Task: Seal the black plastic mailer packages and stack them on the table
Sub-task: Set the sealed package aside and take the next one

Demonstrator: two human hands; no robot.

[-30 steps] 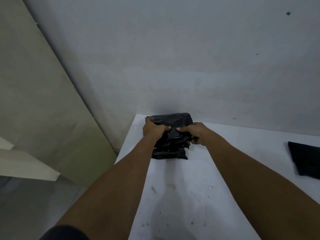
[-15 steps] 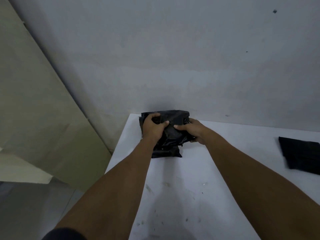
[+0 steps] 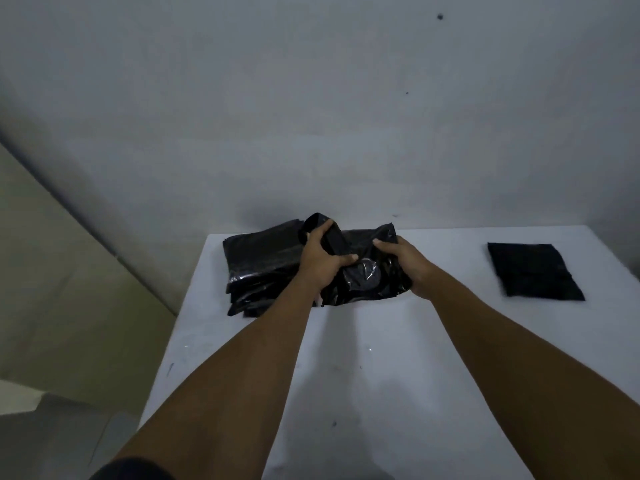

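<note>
Both hands on a black mailer [image 3: 363, 278]
Its flap [image 3: 332, 239] is clenched in the left hand [image 3: 320, 261], the right hand [image 3: 403, 263] grips its edge; it's on the tabletop [image 3: 381, 341] just right of the stack [image 3: 256, 268], touching it.

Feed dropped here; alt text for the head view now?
The left hand grips the folded flap of a black mailer package and the right hand holds its right side, at the far left of a white table. It overlaps a stack of black mailers; a separate black mailer lies flat to the right.
</note>
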